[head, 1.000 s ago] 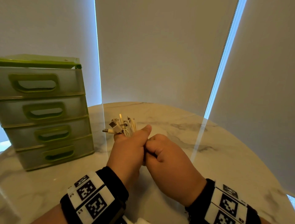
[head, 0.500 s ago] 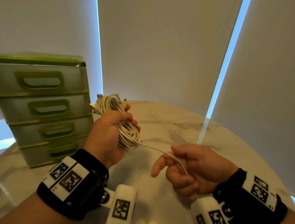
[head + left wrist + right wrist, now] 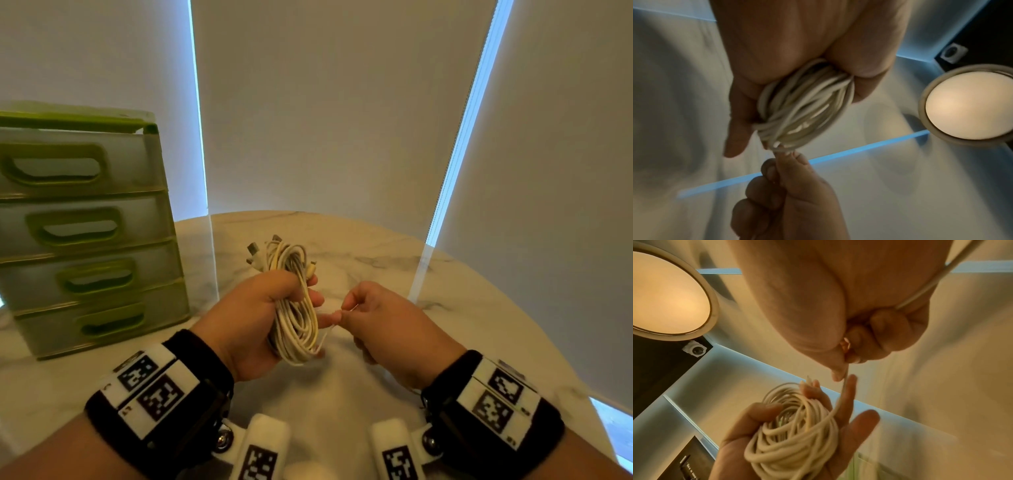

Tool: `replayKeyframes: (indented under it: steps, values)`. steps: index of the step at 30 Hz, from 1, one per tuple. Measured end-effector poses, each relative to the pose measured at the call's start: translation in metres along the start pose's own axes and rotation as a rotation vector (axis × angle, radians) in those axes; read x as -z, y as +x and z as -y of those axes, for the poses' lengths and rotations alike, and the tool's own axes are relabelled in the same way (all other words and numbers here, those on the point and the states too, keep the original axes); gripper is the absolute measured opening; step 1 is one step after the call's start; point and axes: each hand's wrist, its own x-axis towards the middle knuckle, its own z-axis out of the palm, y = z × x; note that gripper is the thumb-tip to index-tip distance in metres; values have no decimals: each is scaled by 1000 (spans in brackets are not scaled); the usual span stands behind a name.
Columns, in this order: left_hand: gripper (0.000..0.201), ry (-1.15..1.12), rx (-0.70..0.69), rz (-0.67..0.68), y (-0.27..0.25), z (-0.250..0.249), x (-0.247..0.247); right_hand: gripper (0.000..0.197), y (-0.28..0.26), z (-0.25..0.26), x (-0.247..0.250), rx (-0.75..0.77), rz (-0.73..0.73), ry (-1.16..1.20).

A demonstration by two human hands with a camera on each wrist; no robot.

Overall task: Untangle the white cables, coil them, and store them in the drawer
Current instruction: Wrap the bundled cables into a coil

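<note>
- White cables (image 3: 294, 308), wound into one fat coil, sit upright in the left hand (image 3: 250, 322) above the marble counter (image 3: 462, 329); the thumb wraps over the top of the loops and the fingers curl round behind them, so that grip is closed on the bundle.
- Several plug ends (image 3: 255, 253) stick out of the top of the coil, loose and pointing different ways.
- One free strand (image 3: 840, 402) runs from the lower edge of the coil across to the right hand (image 3: 387, 325), which pinches it between thumb and forefinger, the other fingers folded in; in the right wrist view the strand carries on past the heel of that hand, so there is slack left to wind.
- From where I stand this looks like the last turns of coiling, with storing not yet begun: all four fronts of the green drawer unit (image 3: 85, 233), at the left on the counter, are flush and closed.
- Risks as I judge them: the left fingers are partly spread in the wrist views, so a hard tug on the strand could drag loops out of the coil and undo it.
- The loose plugs could snag a loop or catch the drawer edge on the way in.
- Both hands are busy, so opening a drawer means letting go of something, and an unsecured tail would likely spring the coil apart.
</note>
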Motion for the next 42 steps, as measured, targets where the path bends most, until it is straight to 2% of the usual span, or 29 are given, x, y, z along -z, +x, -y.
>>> replayKeyframes:
  steps: [5,8,11,14,18,21,24,26,27,28,29,31,33,34,36,38,42]
  values:
    - [55,63,54,40,-1,10,-8,26,-4,5,-2,28,77,-54]
    - [59,125,19,6,1,13,-7,28,-5,6,-4,41,67,-64]
    - [62,177,3,-30,5,13,-2,27,-5,6,-6,16,68,75]
    - [60,197,17,2,6,12,1,25,-6,9,-4,-6,103,183]
    - [56,272,45,79,3,7,4,24,-5,14,8,41,-24,128]
    - [54,365,34,133,-2,6,2,21,-5,17,8,142,-110,31]
    - [46,447,-105,-14,1,5,4,16,-10,21,15,147,-56,-93]
    - [46,415,-190,-175,8,1,12,7,-14,23,26,54,67,-222]
    - [50,371,-194,-222,10,-2,15,14,-15,22,30,11,111,-252]
    - [55,326,-190,-251,10,-4,17,20,-15,23,31,-20,130,-210]
    - [60,298,-200,-251,12,-4,18,23,-15,25,30,-46,130,-62]
    - [66,369,-221,-236,12,-2,17,26,-14,30,23,-85,110,436]
    - [53,451,-257,-173,10,3,7,30,-14,36,15,-71,108,786]
    - [43,481,-270,-121,9,5,2,31,-14,37,11,-46,108,845]
    - [36,531,-302,-21,10,9,-3,31,-16,38,2,-7,94,827]
    - [32,542,-335,-8,7,9,-7,28,-16,38,-3,-5,71,752]
    - [48,560,-339,-42,6,9,-9,18,-18,37,0,-100,82,801]
